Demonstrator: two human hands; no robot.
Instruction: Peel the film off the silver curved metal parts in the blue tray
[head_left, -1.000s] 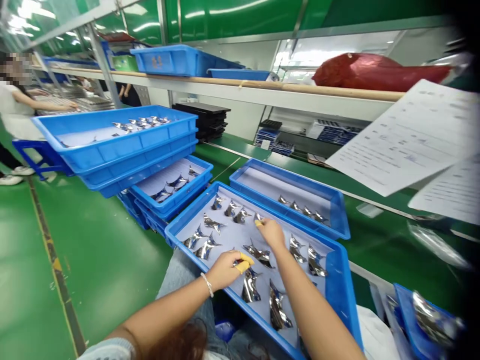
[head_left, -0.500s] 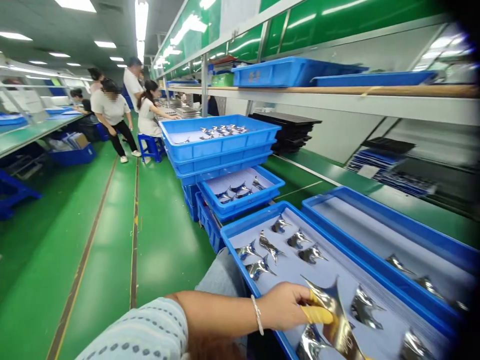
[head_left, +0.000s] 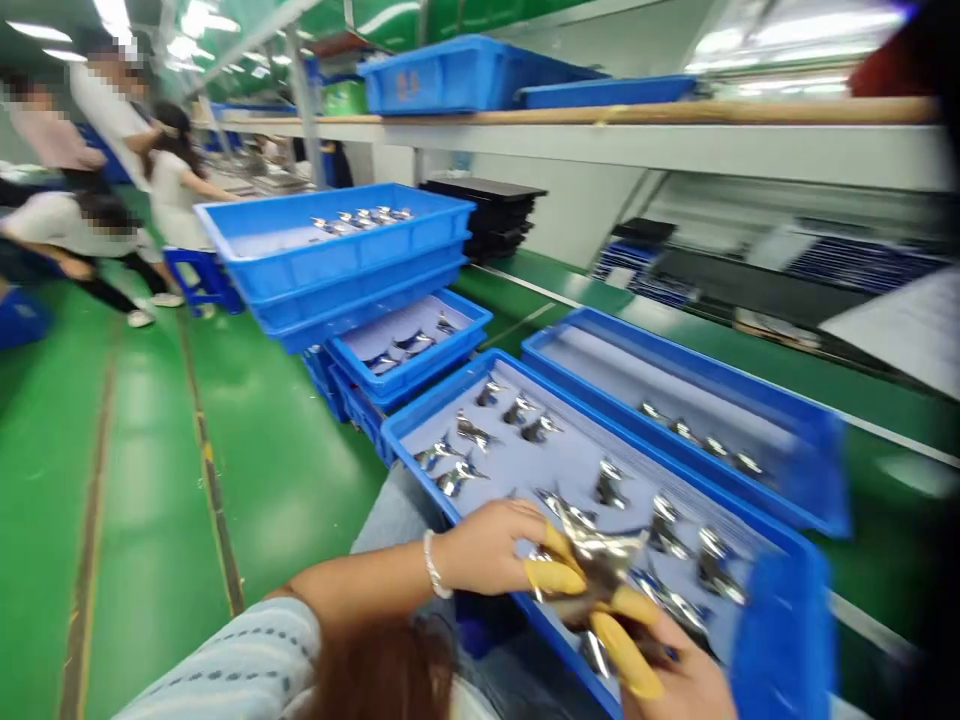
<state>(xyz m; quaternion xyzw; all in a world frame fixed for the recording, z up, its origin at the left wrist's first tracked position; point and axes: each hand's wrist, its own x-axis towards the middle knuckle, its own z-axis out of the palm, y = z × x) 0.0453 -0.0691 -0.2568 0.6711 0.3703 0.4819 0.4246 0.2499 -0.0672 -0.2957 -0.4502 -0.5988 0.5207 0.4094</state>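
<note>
A shiny, curved metal piece with pointed corners (head_left: 604, 555) is held between my two hands above a blue tray (head_left: 784, 625). My left hand (head_left: 499, 550), with yellow covers on its fingertips, pinches the piece from the left. From the lower right, my right hand (head_left: 667, 660), also with yellow fingertip covers, grips its lower end. Blur and the fingers hide part of its outline. Similar metal pieces (head_left: 611, 483) lie spaced out on the pale sheet lining the tray, several beyond my hands and others to the right.
A second blue tray (head_left: 814, 480) with several metal pieces lies alongside on the green bench. Farther off are stacked blue trays (head_left: 352, 265), black boards (head_left: 487, 215) and a shelf (head_left: 675, 150) carrying blue trays. People stand, bend and sit at the far left.
My view has turned right, so the trays and people sit farther left. My right hand has come into view on the metal piece, which my left hand held before.
</note>
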